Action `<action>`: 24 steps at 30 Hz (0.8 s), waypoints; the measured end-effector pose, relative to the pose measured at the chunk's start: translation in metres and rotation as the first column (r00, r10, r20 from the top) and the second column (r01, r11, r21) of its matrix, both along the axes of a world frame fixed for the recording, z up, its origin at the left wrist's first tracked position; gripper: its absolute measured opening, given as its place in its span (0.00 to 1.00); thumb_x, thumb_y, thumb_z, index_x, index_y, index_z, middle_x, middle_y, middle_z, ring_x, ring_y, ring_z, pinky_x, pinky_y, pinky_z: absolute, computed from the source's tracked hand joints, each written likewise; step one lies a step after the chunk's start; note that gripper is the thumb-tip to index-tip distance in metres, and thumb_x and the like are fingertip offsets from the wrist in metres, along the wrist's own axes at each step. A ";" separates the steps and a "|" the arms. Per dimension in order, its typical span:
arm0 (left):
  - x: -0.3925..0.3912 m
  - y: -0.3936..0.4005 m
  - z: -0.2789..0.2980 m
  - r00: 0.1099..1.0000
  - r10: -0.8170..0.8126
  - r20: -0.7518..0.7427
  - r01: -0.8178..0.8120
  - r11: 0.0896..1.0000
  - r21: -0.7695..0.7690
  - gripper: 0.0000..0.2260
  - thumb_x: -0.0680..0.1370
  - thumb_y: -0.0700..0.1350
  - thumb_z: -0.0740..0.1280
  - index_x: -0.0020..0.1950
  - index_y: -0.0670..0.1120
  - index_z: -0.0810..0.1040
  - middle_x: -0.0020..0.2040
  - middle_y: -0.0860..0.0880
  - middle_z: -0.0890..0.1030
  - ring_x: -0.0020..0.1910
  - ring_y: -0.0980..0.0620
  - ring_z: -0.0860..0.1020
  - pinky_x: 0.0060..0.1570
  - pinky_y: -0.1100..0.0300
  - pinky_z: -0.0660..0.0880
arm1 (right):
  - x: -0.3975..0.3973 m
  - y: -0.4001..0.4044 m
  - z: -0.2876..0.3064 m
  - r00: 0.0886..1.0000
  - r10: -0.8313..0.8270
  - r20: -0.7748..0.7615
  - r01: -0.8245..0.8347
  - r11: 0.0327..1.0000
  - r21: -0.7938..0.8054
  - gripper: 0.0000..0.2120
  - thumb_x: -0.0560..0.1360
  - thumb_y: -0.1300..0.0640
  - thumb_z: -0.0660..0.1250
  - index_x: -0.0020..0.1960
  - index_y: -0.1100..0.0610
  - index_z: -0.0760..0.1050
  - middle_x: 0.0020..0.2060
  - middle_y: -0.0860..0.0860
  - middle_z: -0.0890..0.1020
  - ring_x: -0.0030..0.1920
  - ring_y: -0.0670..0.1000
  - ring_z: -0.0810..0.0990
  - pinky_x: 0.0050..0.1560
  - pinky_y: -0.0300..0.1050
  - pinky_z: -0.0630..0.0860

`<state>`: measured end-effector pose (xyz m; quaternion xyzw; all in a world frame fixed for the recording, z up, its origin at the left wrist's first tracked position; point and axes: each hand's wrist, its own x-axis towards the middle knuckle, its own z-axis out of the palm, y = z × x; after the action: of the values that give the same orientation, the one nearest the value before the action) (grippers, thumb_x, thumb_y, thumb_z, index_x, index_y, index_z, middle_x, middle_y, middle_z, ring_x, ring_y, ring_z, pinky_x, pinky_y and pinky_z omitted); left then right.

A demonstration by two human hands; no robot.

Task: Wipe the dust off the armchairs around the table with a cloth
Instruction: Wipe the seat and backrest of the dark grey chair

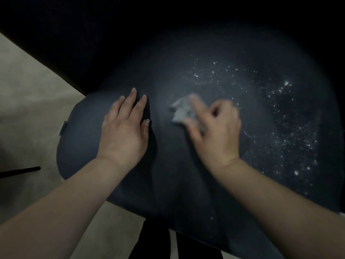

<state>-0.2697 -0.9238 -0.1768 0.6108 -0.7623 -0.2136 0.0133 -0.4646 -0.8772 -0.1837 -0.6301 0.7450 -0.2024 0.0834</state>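
The armchair seat (168,174) fills the middle of the view, the floor (33,101) beyond its edge toward nine and seven o'clock. On the seat, the left hand (125,131) lies flat just left of centre, fingers toward twelve o'clock. The right hand (214,131) sits at its three o'clock, a little apart, on top of the cloth (182,110), which sticks out from under the fingers toward eleven o'clock. Dust specks (280,113) are scattered over the seat from one to four o'clock of the right hand. A thin rod (20,171) lies over the floor at eight o'clock.
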 end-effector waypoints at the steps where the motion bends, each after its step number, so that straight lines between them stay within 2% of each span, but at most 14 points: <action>1: -0.001 0.000 -0.001 1.000 0.004 -0.004 -0.004 1.000 -0.001 0.24 0.80 0.50 0.58 0.77 0.50 0.60 0.78 0.51 0.56 0.75 0.48 0.53 0.71 0.46 0.56 | 0.009 0.008 0.001 0.993 0.118 -0.015 -0.118 0.993 0.021 0.21 0.74 0.43 0.66 0.65 0.46 0.76 0.44 0.56 0.72 0.43 0.57 0.70 0.43 0.47 0.65; 2: -0.001 0.000 -0.002 1.000 0.008 -0.007 -0.008 1.000 -0.001 0.24 0.80 0.49 0.58 0.76 0.50 0.60 0.78 0.51 0.56 0.75 0.48 0.53 0.71 0.46 0.56 | 0.013 0.010 0.000 0.981 0.194 -0.023 -0.193 0.980 0.049 0.20 0.73 0.43 0.67 0.64 0.46 0.77 0.44 0.55 0.73 0.42 0.57 0.71 0.42 0.46 0.64; 4: -0.001 -0.001 -0.004 1.000 0.011 -0.003 -0.011 1.000 -0.003 0.24 0.80 0.49 0.58 0.76 0.50 0.60 0.78 0.51 0.56 0.75 0.48 0.54 0.71 0.46 0.56 | 0.006 0.002 -0.004 0.979 0.201 -0.031 -0.199 0.978 0.059 0.19 0.71 0.45 0.70 0.62 0.46 0.79 0.43 0.55 0.74 0.42 0.58 0.72 0.42 0.47 0.64; 6: 0.001 -0.001 -0.006 1.000 0.006 -0.001 -0.006 1.000 -0.014 0.24 0.80 0.49 0.59 0.76 0.50 0.60 0.78 0.51 0.57 0.75 0.48 0.54 0.71 0.46 0.56 | -0.006 -0.010 -0.009 0.995 0.093 -0.028 -0.092 0.995 0.045 0.18 0.71 0.48 0.72 0.61 0.45 0.79 0.43 0.56 0.74 0.43 0.59 0.72 0.44 0.48 0.66; 9: 0.004 -0.001 -0.007 1.000 -0.007 -0.005 0.007 1.000 -0.026 0.24 0.80 0.48 0.60 0.76 0.50 0.61 0.77 0.50 0.58 0.75 0.47 0.55 0.71 0.46 0.57 | -0.003 -0.007 -0.010 0.996 -0.070 0.054 0.068 0.997 0.033 0.18 0.71 0.49 0.72 0.61 0.45 0.79 0.43 0.55 0.72 0.44 0.56 0.70 0.47 0.48 0.66; 10: 0.004 -0.001 -0.007 1.000 -0.009 -0.003 0.009 1.000 -0.026 0.24 0.80 0.48 0.60 0.76 0.50 0.61 0.77 0.50 0.58 0.75 0.47 0.55 0.71 0.47 0.56 | 0.003 0.000 -0.009 0.996 -0.059 0.066 0.057 0.998 0.028 0.18 0.71 0.49 0.72 0.61 0.46 0.79 0.43 0.55 0.72 0.43 0.56 0.70 0.46 0.47 0.66; 14: 0.002 0.000 -0.009 1.000 0.011 -0.004 -0.011 0.999 -0.036 0.24 0.80 0.48 0.60 0.76 0.49 0.62 0.77 0.50 0.59 0.75 0.47 0.55 0.71 0.48 0.55 | 0.002 0.011 -0.004 0.984 0.178 0.032 -0.180 0.982 0.061 0.17 0.70 0.48 0.73 0.58 0.47 0.81 0.42 0.55 0.73 0.41 0.56 0.71 0.43 0.48 0.67; 17: 0.001 0.000 -0.010 1.000 0.011 -0.002 -0.012 0.999 -0.043 0.24 0.80 0.49 0.58 0.76 0.49 0.62 0.77 0.50 0.58 0.75 0.47 0.55 0.71 0.48 0.55 | -0.016 -0.023 -0.007 0.998 0.062 0.014 -0.063 0.997 0.038 0.16 0.70 0.49 0.74 0.57 0.47 0.81 0.43 0.56 0.74 0.43 0.60 0.72 0.43 0.53 0.70; 20: 0.002 0.001 -0.011 1.000 0.010 0.002 -0.010 0.999 -0.037 0.23 0.80 0.49 0.58 0.76 0.50 0.61 0.77 0.50 0.58 0.75 0.48 0.54 0.71 0.49 0.53 | -0.016 -0.032 -0.009 0.998 -0.032 0.051 0.031 0.999 0.012 0.18 0.70 0.51 0.74 0.60 0.47 0.80 0.43 0.56 0.72 0.44 0.58 0.71 0.46 0.53 0.71; 24: 0.000 0.001 -0.009 1.000 0.018 0.012 -0.018 0.999 -0.030 0.23 0.81 0.49 0.59 0.76 0.50 0.61 0.77 0.51 0.58 0.75 0.48 0.54 0.70 0.49 0.52 | -0.005 0.013 -0.006 0.986 0.157 0.061 -0.158 0.987 0.019 0.18 0.69 0.54 0.75 0.59 0.48 0.81 0.42 0.56 0.72 0.41 0.57 0.70 0.43 0.51 0.70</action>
<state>-0.2698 -0.9232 -0.1859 0.6187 -0.7599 -0.1983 0.0198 -0.4700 -0.8644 -0.1898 -0.6796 0.6925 -0.2050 0.1288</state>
